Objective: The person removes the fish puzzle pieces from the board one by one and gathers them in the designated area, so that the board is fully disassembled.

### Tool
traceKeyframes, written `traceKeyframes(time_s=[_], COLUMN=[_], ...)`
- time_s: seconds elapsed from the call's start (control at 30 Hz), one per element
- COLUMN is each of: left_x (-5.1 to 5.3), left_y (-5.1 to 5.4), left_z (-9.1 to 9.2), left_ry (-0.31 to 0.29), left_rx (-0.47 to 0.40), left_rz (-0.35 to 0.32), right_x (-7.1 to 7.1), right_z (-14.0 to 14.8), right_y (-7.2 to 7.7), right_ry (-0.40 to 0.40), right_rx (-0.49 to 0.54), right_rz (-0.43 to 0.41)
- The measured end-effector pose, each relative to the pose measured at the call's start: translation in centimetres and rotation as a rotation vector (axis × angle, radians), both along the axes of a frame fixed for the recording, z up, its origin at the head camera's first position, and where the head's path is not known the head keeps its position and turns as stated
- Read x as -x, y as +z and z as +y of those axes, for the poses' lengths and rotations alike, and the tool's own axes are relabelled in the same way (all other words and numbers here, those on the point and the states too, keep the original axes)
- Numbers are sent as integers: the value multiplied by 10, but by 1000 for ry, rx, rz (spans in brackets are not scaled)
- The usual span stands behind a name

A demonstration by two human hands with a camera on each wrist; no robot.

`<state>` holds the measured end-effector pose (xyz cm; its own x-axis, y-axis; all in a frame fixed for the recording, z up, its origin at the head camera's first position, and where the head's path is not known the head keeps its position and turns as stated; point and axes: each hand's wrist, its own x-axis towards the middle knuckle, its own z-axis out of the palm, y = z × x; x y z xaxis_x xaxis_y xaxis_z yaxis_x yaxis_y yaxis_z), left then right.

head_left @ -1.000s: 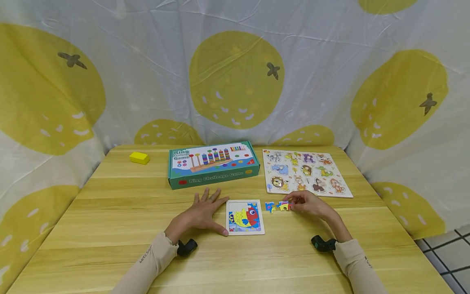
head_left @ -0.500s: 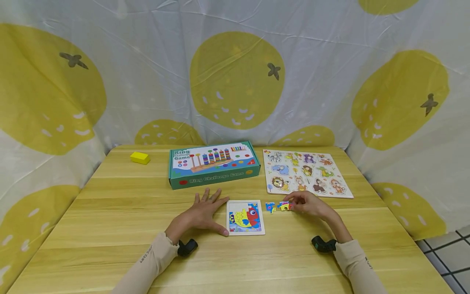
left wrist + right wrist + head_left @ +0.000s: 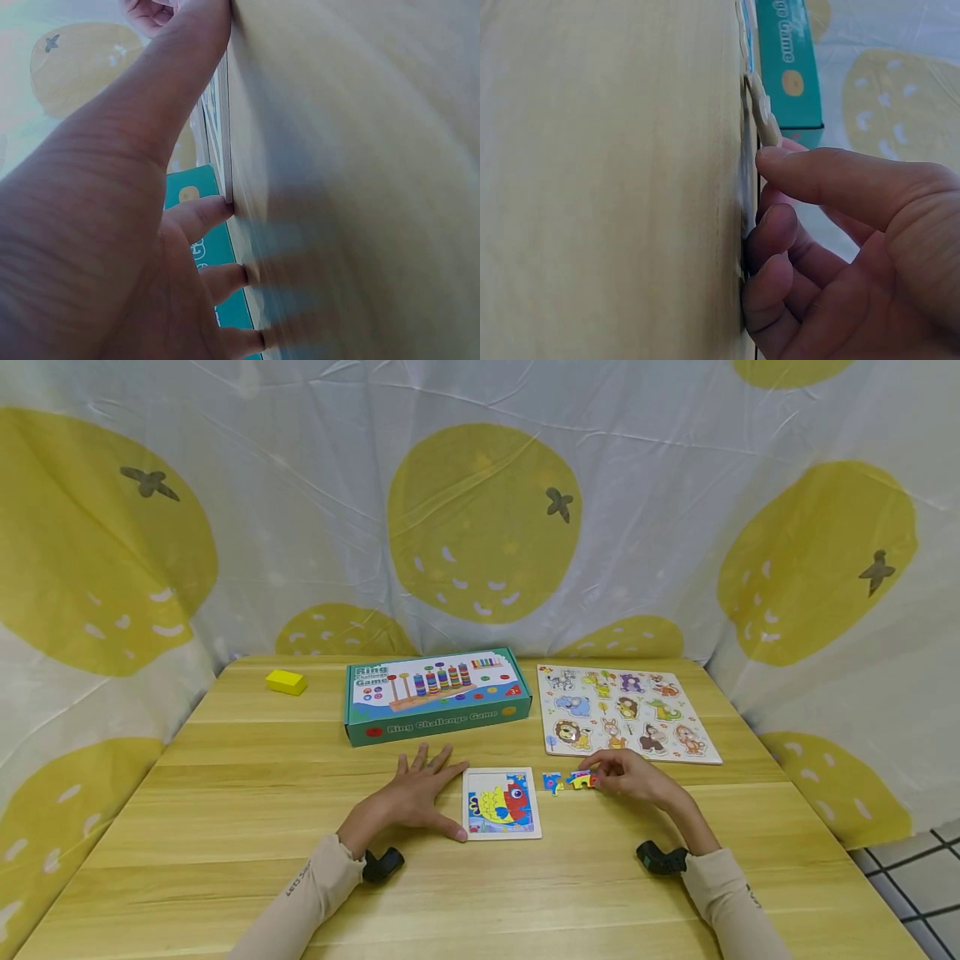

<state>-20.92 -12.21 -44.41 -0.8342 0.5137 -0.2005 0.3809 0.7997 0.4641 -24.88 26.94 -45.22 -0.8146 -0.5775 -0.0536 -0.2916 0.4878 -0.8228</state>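
A square fish puzzle tray [image 3: 486,779] lies mid-table, with a red, yellow and blue fish picture in it and a bare whitish patch at its upper left. My left hand [image 3: 412,795] rests on the table with spread fingers. Its thumb and index finger touch the tray's left edge. Right of the tray lies a loose blue and yellow puzzle piece [image 3: 552,782]. My right hand [image 3: 628,776] pinches another puzzle piece [image 3: 581,779], yellow, red and blue, between thumb and fingers. In the right wrist view this piece [image 3: 762,112] is tilted up off the tabletop; fingers partly hide it.
Behind the tray lies a green Ring Challenge Game box [image 3: 438,700]. An animal peg puzzle board [image 3: 600,727] lies at the back right, close beyond my right hand. A yellow block [image 3: 286,682] sits at the back left. Patterned cloth [image 3: 480,527] hangs behind the table.
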Motion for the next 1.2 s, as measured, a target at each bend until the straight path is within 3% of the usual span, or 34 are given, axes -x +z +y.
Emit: traceKeyframes(time_s=[0.63,0.9,1.2], left_x=[-1,-1,-1], left_y=[1,1,1], left_z=[1,1,0], left_ry=[1,-7,0], left_rx=[-1,-6,-15], left_rz=[1,-1,-6], right_x=[-1,0,2], right_z=[1,-5,-36], right_y=[1,3,7], right_ry=[7,-18,-24], right_rx=[24,-5,32], right_rz=[-6,60,154])
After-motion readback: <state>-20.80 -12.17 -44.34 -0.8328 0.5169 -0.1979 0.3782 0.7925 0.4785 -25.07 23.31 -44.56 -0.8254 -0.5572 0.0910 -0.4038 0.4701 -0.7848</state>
